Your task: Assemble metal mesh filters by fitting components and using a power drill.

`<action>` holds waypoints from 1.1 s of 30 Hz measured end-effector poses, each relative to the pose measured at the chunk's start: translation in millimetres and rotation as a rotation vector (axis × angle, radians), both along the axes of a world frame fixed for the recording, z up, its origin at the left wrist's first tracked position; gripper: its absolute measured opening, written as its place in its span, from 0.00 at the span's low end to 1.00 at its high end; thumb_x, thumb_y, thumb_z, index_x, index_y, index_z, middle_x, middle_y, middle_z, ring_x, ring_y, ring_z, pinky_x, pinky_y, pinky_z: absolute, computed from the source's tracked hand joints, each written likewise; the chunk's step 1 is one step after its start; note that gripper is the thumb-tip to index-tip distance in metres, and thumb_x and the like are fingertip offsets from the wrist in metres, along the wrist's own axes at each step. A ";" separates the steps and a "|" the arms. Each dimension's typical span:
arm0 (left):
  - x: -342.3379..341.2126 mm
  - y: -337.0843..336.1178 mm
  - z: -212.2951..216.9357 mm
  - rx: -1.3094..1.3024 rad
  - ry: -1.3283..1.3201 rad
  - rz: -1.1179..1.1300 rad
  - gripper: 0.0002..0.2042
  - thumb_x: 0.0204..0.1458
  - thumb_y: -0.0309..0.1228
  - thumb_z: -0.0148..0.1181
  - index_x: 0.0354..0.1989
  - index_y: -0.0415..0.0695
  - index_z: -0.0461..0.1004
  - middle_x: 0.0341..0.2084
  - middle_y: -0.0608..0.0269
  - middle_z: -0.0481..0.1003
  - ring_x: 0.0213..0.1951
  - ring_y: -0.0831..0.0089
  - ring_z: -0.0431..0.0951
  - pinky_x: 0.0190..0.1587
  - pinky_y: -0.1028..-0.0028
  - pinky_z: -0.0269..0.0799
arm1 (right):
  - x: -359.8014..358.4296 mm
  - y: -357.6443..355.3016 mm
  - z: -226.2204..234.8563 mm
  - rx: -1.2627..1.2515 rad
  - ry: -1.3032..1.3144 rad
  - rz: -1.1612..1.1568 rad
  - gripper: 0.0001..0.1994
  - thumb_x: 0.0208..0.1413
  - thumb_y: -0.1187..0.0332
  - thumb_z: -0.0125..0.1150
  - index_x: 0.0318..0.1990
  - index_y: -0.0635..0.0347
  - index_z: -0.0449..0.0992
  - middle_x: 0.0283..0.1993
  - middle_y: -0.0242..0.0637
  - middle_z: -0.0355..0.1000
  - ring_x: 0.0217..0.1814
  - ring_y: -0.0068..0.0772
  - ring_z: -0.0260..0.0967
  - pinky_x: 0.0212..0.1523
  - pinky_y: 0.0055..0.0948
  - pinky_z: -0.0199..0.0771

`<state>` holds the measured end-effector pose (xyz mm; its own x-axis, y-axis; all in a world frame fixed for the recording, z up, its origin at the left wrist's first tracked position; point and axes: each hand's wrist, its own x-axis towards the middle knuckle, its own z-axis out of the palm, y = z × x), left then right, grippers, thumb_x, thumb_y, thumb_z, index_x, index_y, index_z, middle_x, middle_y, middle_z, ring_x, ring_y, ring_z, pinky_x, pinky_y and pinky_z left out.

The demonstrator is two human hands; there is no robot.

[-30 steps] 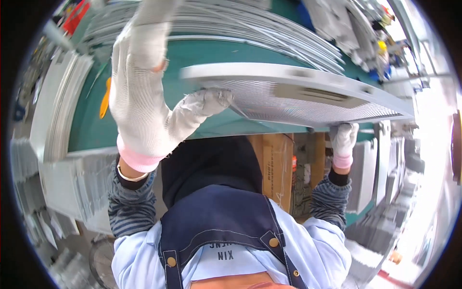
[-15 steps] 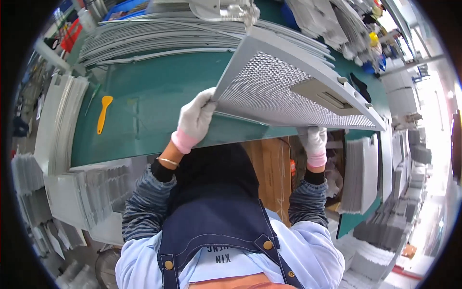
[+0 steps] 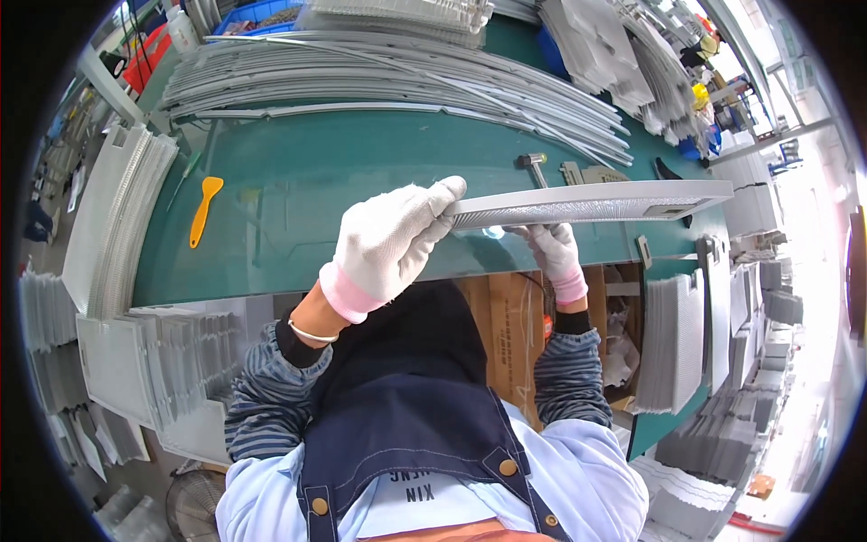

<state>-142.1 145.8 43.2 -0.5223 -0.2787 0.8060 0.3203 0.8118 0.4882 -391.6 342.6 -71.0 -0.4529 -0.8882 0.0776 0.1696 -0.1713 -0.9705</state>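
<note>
— Where's the panel (image 3: pixel 587 203)?

— In the air above the bench's (image 3: pixel 298 199) near edge, seen almost edge-on. Your left hand (image 3: pixel 388 239) is closed on its left end; your right hand (image 3: pixel 553 253) grips it from beneath.

— What else is on the bench?

— A yellow scraper (image 3: pixel 204 210) toward the left edge, a hammer (image 3: pixel 533 166) just behind the panel, and metal strips (image 3: pixel 379 77) stacked along the far edge.

Both hands are in white knit gloves with pink cuffs, raised in front of the chest. The left hand (image 3: pixel 390 239) is higher and closer, fingers stretched out flat to the right with the thumb tucked under, pinching. The right hand (image 3: pixel 553 255) sits lower and further out, fingers curled upward in a grip; both forearms in striped sleeves angle up from the elbows.
</note>
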 end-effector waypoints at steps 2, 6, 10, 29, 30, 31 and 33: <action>9.8 -2.7 0.6 -0.034 -0.029 0.046 0.12 0.49 0.19 0.63 0.43 0.32 0.76 0.31 0.52 0.79 0.26 0.60 0.79 0.31 0.72 0.74 | 11.8 -8.9 3.6 0.003 -0.021 0.012 0.12 0.62 0.67 0.57 0.50 0.61 0.75 0.49 0.41 0.75 0.55 0.38 0.71 0.59 0.50 0.70; 46.3 -8.3 37.3 -0.281 -0.070 0.236 0.17 0.44 0.20 0.66 0.45 0.35 0.77 0.26 0.59 0.78 0.25 0.63 0.79 0.29 0.72 0.74 | 31.9 -23.3 10.5 0.255 0.292 -0.035 0.11 0.60 0.74 0.54 0.47 0.70 0.76 0.42 0.36 0.78 0.46 0.25 0.72 0.51 0.27 0.70; 103.7 -18.0 54.4 -0.575 -0.235 0.286 0.19 0.35 0.26 0.66 0.42 0.41 0.79 0.28 0.62 0.76 0.31 0.65 0.79 0.37 0.68 0.77 | -8.8 1.3 -3.2 0.343 0.626 -0.222 0.17 0.60 0.69 0.56 0.55 0.66 0.71 0.55 0.41 0.72 0.56 0.37 0.69 0.58 0.34 0.67; 143.0 -160.4 -154.5 -0.014 -0.637 0.650 0.20 0.55 0.23 0.48 0.58 0.39 0.68 0.54 0.47 0.72 0.55 0.51 0.72 0.61 0.60 0.65 | 34.4 -54.8 33.5 0.480 1.509 0.139 0.18 0.53 0.72 0.57 0.53 0.50 0.74 0.37 0.38 0.71 0.34 0.45 0.74 0.33 0.38 0.76; 137.0 -157.8 -154.7 -0.133 -0.617 0.641 0.20 0.55 0.22 0.47 0.58 0.39 0.68 0.54 0.48 0.72 0.55 0.51 0.72 0.61 0.60 0.65 | 41.8 -61.0 28.0 0.532 1.577 0.185 0.20 0.52 0.71 0.57 0.54 0.48 0.73 0.36 0.36 0.71 0.33 0.43 0.75 0.31 0.39 0.75; 132.6 -154.4 -154.4 -0.128 -0.623 0.667 0.20 0.55 0.22 0.47 0.58 0.39 0.68 0.54 0.48 0.72 0.55 0.51 0.72 0.61 0.60 0.65 | 47.2 -77.2 21.7 0.482 1.604 0.221 0.20 0.52 0.72 0.57 0.54 0.48 0.73 0.35 0.35 0.70 0.31 0.42 0.75 0.29 0.38 0.75; 116.8 -142.8 -145.2 -0.132 -0.609 0.538 0.20 0.55 0.21 0.46 0.57 0.40 0.69 0.53 0.48 0.73 0.55 0.51 0.72 0.61 0.59 0.65 | 66.3 -128.8 10.4 0.332 1.647 0.324 0.19 0.51 0.73 0.54 0.52 0.51 0.72 0.36 0.34 0.72 0.29 0.42 0.75 0.28 0.40 0.75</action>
